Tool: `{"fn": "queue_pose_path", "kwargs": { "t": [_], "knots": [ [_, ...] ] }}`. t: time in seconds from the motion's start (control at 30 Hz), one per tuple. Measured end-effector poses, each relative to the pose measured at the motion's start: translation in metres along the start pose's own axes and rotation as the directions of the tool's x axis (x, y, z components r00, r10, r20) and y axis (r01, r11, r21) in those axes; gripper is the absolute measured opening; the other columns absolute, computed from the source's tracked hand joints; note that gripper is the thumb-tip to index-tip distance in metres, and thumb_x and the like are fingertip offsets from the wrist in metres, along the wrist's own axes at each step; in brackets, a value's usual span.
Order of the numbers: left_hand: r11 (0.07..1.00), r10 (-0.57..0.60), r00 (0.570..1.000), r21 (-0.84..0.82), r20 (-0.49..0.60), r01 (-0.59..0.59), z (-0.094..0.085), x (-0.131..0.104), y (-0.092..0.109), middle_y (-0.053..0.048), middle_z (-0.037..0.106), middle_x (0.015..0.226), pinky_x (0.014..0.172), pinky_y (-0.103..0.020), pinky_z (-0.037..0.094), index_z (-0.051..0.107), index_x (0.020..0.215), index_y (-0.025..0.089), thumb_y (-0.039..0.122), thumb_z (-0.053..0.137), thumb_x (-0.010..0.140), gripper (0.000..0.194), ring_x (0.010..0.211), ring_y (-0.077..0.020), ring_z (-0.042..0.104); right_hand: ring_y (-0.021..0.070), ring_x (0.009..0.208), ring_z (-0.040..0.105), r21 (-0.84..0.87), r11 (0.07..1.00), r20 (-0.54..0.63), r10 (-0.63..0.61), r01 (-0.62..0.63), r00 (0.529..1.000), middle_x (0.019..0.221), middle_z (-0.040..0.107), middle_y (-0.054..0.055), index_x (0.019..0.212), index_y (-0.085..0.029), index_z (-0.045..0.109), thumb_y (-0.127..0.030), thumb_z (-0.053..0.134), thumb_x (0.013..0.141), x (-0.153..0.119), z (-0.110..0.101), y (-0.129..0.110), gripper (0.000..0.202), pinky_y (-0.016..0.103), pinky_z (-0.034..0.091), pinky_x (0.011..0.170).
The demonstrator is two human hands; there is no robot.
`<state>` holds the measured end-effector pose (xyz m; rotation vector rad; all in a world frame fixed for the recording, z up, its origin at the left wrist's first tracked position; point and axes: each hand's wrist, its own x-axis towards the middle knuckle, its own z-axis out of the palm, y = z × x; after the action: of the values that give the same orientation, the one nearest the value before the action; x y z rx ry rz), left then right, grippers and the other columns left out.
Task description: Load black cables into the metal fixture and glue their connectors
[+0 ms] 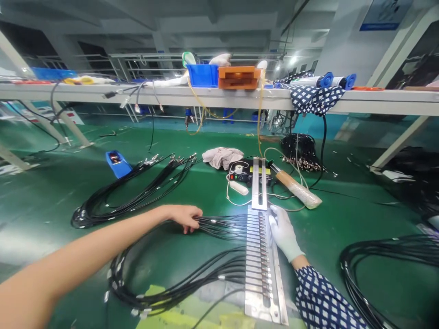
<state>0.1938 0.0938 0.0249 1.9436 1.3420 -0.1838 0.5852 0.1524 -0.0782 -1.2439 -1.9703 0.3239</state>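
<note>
My bare left hand (187, 218) is closed around a bundle of thin black cables (222, 224), left of a slotted metal fixture (254, 265). The cables run from my fingers into the upper slots, and their metal ends lie in a row along the fixture. More black cables (192, 285) enter the lower slots and curve back in a loop on the left. At the fixture's upper right edge rests my right hand (284, 230), in a white glove, its fingers stretched out and apart from the thumb. No held object shows in it.
Behind the fixture stand a black control box (242, 171), a crumpled cloth (222, 157) and a wrapped tool handle (298, 187). Cable coils lie left (137, 192), right (356, 265) and at the back (300, 151). A shelf (233, 94) carrying bins spans the rear.
</note>
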Motion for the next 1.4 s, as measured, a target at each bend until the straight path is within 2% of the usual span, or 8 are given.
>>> {"fn": "queue_pose_path", "kwargs": {
  "t": [0.27, 0.57, 0.73, 0.87, 0.97, 1.07, 1.2, 1.4],
  "knots": [
    [0.993, 0.009, 0.985, -0.117, -0.174, -0.030, -0.035, -0.006, 0.036, -0.001, 0.060, 0.075, 0.054, -0.021, 0.036, 0.063, 0.098, 0.017, 0.067, 0.032, 0.093, 0.059, 0.062, -0.0126, 0.052, 0.0259, 0.115, 0.056, -0.027, 0.999, 0.045, -0.024, 0.025, 0.999, 0.122, 0.059, 0.009, 0.122, -0.018, 0.058, -0.032, 0.055, 0.100, 0.001, 0.000, -0.003, 0.026, 0.050, 0.046, 0.101],
    [0.941, -0.200, 0.932, 0.207, -0.301, 0.269, 0.002, -0.019, -0.036, -0.009, 0.064, 0.082, 0.077, -0.034, 0.046, 0.061, 0.082, 0.018, 0.045, 0.036, 0.095, 0.039, 0.079, -0.0237, 0.061, 0.0252, 0.113, 0.057, -0.038, 0.999, 0.052, -0.023, 0.025, 0.998, 0.119, 0.059, 0.009, 0.119, -0.017, 0.059, -0.031, 0.057, 0.099, 0.002, -0.001, -0.006, 0.024, 0.049, 0.047, 0.099],
    [0.936, -0.150, 0.900, 0.235, -0.410, 0.263, 0.059, -0.047, 0.004, -0.021, 0.056, 0.129, 0.102, -0.047, 0.039, 0.056, 0.120, 0.015, 0.046, 0.045, 0.093, 0.042, 0.120, -0.0336, 0.053, 0.0257, 0.114, 0.056, -0.047, 0.999, 0.059, -0.008, 0.010, 0.998, 0.120, 0.059, 0.009, 0.119, -0.017, 0.059, -0.029, 0.057, 0.099, 0.002, 0.000, -0.004, 0.024, 0.049, 0.046, 0.100],
    [0.986, -0.150, 0.960, 0.038, -0.236, 0.164, 0.138, -0.072, 0.056, -0.019, 0.051, 0.139, 0.107, -0.046, 0.040, 0.047, 0.135, 0.021, 0.054, 0.082, 0.057, 0.092, 0.127, -0.0384, 0.049, 0.0256, 0.115, 0.055, -0.051, 0.999, 0.071, -0.003, 0.007, 0.997, 0.121, 0.059, 0.009, 0.119, -0.017, 0.058, -0.028, 0.057, 0.098, 0.001, 0.000, -0.005, 0.024, 0.049, 0.046, 0.101],
    [0.982, -0.186, 0.968, -0.014, -0.170, 0.186, 0.161, -0.078, 0.078, -0.014, 0.062, 0.124, 0.099, -0.042, 0.045, 0.057, 0.115, 0.022, 0.036, 0.063, 0.078, 0.040, 0.114, -0.0316, 0.059, 0.0257, 0.115, 0.055, -0.054, 0.999, 0.073, 0.009, -0.005, 0.997, 0.121, 0.058, 0.009, 0.119, -0.017, 0.058, -0.027, 0.058, 0.098, 0.002, 0.000, -0.006, 0.023, 0.049, 0.045, 0.101],
    [0.968, -0.222, 0.967, 0.087, -0.126, 0.234, 0.151, -0.072, 0.086, -0.010, 0.065, 0.097, 0.084, -0.040, 0.047, 0.052, 0.080, 0.021, 0.025, 0.049, 0.077, 0.006, 0.093, -0.0285, 0.062, 0.0259, 0.116, 0.055, -0.058, 0.998, 0.079, 0.020, -0.015, 0.997, 0.122, 0.058, 0.009, 0.119, -0.016, 0.059, -0.028, 0.059, 0.098, 0.002, -0.001, -0.008, 0.024, 0.049, 0.045, 0.101],
    [0.967, -0.251, 0.961, -0.076, -0.117, 0.243, 0.134, -0.068, 0.085, -0.004, 0.060, 0.083, 0.068, -0.033, 0.046, 0.038, 0.071, 0.022, 0.025, 0.050, 0.070, 0.013, 0.076, -0.0225, 0.060, 0.0256, 0.115, 0.055, -0.058, 0.998, 0.091, 0.036, -0.031, 0.995, 0.122, 0.059, 0.009, 0.119, -0.017, 0.059, -0.029, 0.059, 0.098, 0.003, -0.002, -0.010, 0.024, 0.049, 0.045, 0.101],
    [0.684, -0.192, 0.882, -0.586, 0.431, 0.435, 0.119, -0.073, 0.079, 0.008, 0.046, 0.053, 0.041, -0.022, 0.030, 0.045, 0.092, 0.021, 0.064, 0.056, 0.077, 0.047, 0.041, -0.0103, 0.038, 0.0261, 0.116, 0.055, -0.059, 0.996, 0.100, 0.066, -0.061, 0.993, 0.123, 0.059, 0.010, 0.119, -0.017, 0.060, -0.031, 0.058, 0.098, 0.003, -0.004, -0.012, 0.026, 0.049, 0.044, 0.101]
  ]
}}
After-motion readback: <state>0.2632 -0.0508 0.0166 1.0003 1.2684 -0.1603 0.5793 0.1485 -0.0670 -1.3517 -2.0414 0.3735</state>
